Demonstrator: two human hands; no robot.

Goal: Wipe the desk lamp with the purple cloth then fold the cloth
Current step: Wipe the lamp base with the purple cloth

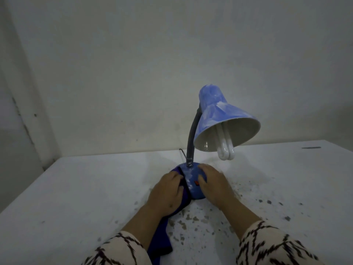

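The wiping step is in hand, at the foot of the desk lamp [225, 119]. The lamp stands just past the middle of the white surface [76, 188], its round blue base [191, 185] between the two hands and its shade [219, 115] leaning off toward two o'clock, with the bulb [226, 148] hanging out of its mouth.

The left hand [168, 190] holds the purple cloth [162, 241] against the nine o'clock side of the base; its fingers [176, 178] are curled down into the fabric, which trails back under the wrist toward six o'clock. The right hand [210, 183] rests on the three o'clock side of the base, fingers close together and bent over its dome, seemingly steadying it.

The shade and base both carry pale, dusty smears, so I judge the wiping far from done. The next move likely calls for drawing the cloth round the base and then up the dark neck [192, 138], while the other hand keeps the lamp from tipping. Folding comes after.

The cloth's near end runs off the bottom edge, so its full size is unclear. The base's far side, the fingertips under the cloth, and where the cord [48, 152] leads are hidden. The light is dim, and the red switch [196, 182] is partly covered.
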